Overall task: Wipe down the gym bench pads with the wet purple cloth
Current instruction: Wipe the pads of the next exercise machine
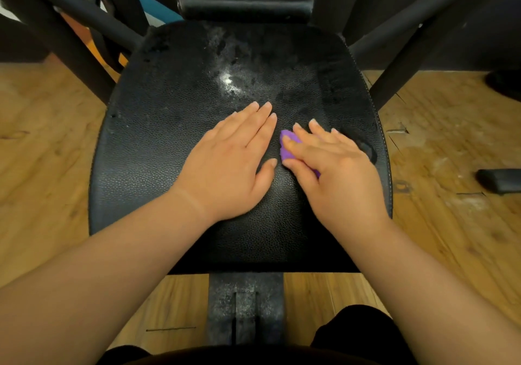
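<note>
A black textured seat pad (169,144) fills the middle of the view, with wet streaks and a bright glare patch on its far half. My left hand (231,161) lies flat on the pad with straight fingers. Just right of it, my right hand (335,173) presses the purple cloth (288,146) onto the pad; only a small purple edge shows beneath the straight fingers. A second black pad (245,1), the backrest, stands behind the seat.
Black frame tubes (84,12) slope up on the left and others (408,63) on the right. A dusty black metal post (245,308) runs under the seat toward me. Wooden floor (42,153) surrounds the bench; a dark object (499,180) lies at right.
</note>
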`<state>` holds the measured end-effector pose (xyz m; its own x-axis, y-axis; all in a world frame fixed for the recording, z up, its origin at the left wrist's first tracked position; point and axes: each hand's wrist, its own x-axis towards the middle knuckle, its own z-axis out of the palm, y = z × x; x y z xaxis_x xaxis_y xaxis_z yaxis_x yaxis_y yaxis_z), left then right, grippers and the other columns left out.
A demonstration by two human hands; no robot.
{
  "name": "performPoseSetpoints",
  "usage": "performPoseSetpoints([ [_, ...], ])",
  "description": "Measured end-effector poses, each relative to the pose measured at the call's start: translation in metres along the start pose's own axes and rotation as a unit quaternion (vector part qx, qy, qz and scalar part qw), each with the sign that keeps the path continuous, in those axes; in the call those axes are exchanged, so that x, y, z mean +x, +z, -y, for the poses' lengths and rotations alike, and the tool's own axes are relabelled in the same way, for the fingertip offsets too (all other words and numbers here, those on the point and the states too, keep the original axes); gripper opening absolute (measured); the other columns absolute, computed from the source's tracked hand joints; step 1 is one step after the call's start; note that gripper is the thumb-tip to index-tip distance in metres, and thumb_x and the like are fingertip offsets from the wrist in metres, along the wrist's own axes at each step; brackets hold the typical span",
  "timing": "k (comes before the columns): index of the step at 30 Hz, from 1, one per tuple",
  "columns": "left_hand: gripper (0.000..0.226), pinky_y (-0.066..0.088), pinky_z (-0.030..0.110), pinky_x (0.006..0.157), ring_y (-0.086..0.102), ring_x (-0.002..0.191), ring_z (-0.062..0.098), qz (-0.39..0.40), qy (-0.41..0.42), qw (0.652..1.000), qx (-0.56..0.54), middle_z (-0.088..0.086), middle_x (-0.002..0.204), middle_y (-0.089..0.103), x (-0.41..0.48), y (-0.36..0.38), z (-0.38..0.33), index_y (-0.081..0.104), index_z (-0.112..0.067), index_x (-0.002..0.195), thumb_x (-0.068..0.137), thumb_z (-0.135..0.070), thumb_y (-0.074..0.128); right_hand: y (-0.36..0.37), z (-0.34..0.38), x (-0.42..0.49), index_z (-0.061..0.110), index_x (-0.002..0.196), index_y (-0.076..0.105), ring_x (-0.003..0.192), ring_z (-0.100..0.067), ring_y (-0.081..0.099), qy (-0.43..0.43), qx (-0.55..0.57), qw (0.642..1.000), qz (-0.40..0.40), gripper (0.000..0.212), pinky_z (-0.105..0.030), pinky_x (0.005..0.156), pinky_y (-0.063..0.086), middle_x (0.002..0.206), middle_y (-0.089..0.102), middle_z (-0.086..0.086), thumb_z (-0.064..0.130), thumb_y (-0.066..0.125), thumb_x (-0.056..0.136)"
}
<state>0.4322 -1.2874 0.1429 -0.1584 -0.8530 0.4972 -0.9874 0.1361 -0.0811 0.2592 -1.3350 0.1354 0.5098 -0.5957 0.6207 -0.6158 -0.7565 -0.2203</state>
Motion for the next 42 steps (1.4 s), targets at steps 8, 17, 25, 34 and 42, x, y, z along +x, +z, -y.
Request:
performPoseSetpoints([
  [8,0.064,0.024,0.039,0.116,0.032,0.143,0.026,0.008,-0.011,1.0,0.0,0.012,0.153,0.037,-0.001,0.0,-0.001,0.042,-0.003,0.144,0.093,-0.041,0.032,-0.002,0.0,0.004,0.016,0.113,0.072,0.123,-0.025,0.056,-0.003,0.01,1.0,0.009,0.03,-0.034,0.107,0.032,0.123,0.066,-0.005,0.029,0.058,0.089],
  [17,0.064,0.024,0.037,0.115,0.034,0.141,0.026,0.0,-0.008,1.0,-0.004,0.012,0.152,0.039,-0.001,0.0,0.0,0.043,-0.004,0.143,0.093,-0.041,0.032,-0.007,0.005,-0.015,0.019,0.118,0.069,0.13,-0.019,0.049,0.017,0.024,0.999,0.025,0.034,-0.031,0.112,0.026,0.133,0.06,-0.001,0.033,0.05,0.093],
  [25,0.065,0.021,0.035,0.116,0.032,0.142,0.024,0.012,-0.022,1.0,-0.013,0.01,0.152,0.038,0.0,-0.002,0.0,0.043,-0.005,0.144,0.092,-0.043,0.032,-0.001,-0.006,0.035,0.022,0.122,0.066,0.135,-0.024,0.044,0.022,0.032,0.997,0.06,0.033,-0.035,0.111,0.022,0.135,0.058,-0.004,0.029,0.054,0.093],
  [34,0.068,0.023,0.038,0.118,0.025,0.146,0.023,0.04,-0.027,0.999,-0.001,0.011,0.156,0.031,0.002,-0.003,-0.003,0.037,-0.004,0.147,0.092,-0.043,0.031,-0.007,-0.009,0.021,0.017,0.121,0.067,0.126,-0.028,0.054,-0.035,-0.019,0.998,0.048,0.037,-0.043,0.107,0.033,0.129,0.063,-0.006,0.032,0.046,0.094],
  [42,0.063,0.042,0.044,0.103,0.055,0.123,0.033,0.025,-0.048,0.998,-0.019,0.014,0.131,0.059,0.03,-0.021,0.003,0.058,-0.001,0.127,0.084,-0.042,0.036,-0.007,-0.014,0.022,0.014,0.12,0.068,0.12,-0.032,0.059,-0.057,-0.039,0.997,0.033,0.039,-0.045,0.103,0.033,0.126,0.065,-0.009,0.029,0.048,0.09],
])
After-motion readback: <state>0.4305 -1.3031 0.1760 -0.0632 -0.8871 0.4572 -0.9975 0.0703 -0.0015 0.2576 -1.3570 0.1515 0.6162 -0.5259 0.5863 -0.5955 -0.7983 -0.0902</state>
